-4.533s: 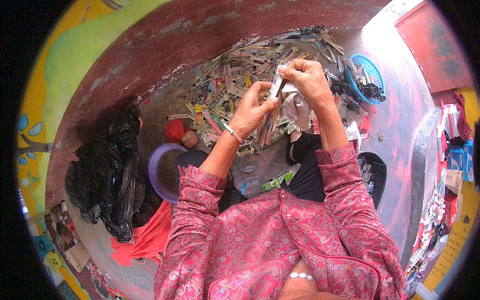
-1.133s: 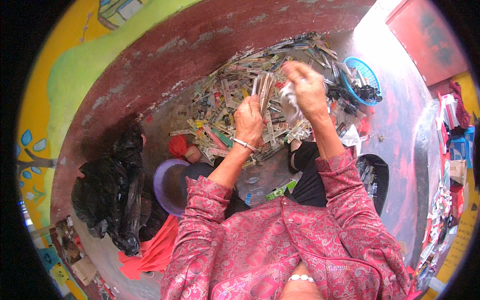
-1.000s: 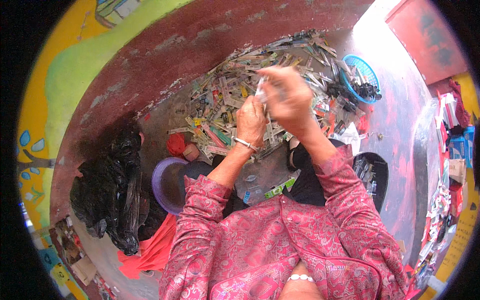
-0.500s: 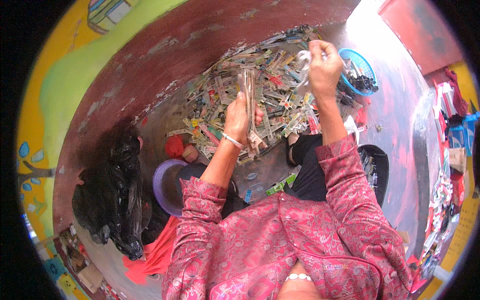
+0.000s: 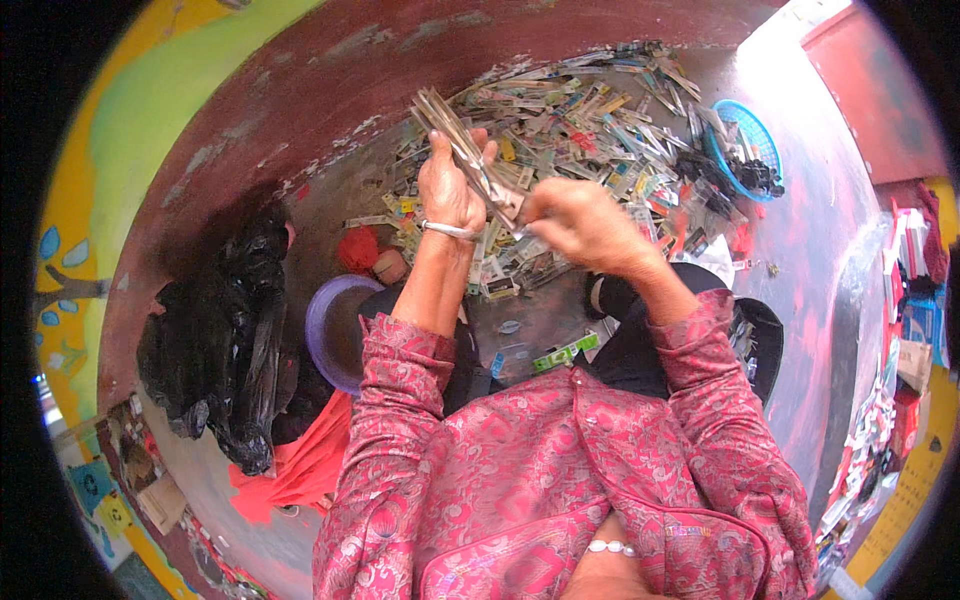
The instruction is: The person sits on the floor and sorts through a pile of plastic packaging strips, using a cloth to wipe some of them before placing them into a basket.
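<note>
A bundle of long, flat, clear and brownish plastic strips slants through my left hand, whose fingers and thumb close round it. At the bundle's lower end, the curled fingers of my right hand press together against the strips, partly smeared by motion. Whether a loose piece is also between those fingers is hidden. Beyond both hands spreads a heap of similar narrow printed plastic strips on the floor, against the wall.
A blue basket with black scraps stands at the far right. To the left are a purple basin, a black plastic bag, a red cloth and a red ball-shaped bundle. A green strip lies between my legs.
My right hand has come down and left from above the heap to the bundle's lower end. The whitish pieces it held no longer show. My left hand has tilted the bundle leftward.
</note>
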The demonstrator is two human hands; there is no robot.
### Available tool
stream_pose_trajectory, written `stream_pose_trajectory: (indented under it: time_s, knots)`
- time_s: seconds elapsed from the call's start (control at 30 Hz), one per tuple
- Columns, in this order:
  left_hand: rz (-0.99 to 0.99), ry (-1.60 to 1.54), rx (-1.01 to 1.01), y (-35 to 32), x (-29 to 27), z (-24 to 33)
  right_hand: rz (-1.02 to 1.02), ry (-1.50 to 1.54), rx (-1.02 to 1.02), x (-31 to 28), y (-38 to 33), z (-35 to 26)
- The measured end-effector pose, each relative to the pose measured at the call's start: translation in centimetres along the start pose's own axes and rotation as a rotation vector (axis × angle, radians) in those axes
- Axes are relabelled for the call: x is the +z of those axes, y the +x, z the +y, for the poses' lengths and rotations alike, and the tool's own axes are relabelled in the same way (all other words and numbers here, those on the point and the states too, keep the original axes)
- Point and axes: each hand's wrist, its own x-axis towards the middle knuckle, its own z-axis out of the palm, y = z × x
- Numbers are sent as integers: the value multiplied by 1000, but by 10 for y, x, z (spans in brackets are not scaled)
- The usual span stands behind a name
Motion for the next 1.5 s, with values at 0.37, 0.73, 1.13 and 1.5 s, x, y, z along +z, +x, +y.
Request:
stream_pose_trajectory:
  time_s: [0.37, 0.73, 1.13, 1.5]
  knots:
    - [-96, 71, 68, -3, 8, -6, -84, 193, 480, -9, 13, 0]
    - [-457, 83, -179, -16, 14, 3, 145, -284, 335, -22, 12, -1]
    - [-178, 43, -61, -9, 9, -8, 363, -357, 11, -21, 11, -1]
    - [-207, 214, -73, -15, 16, -2, 378, -610, 5, -6, 14, 1]
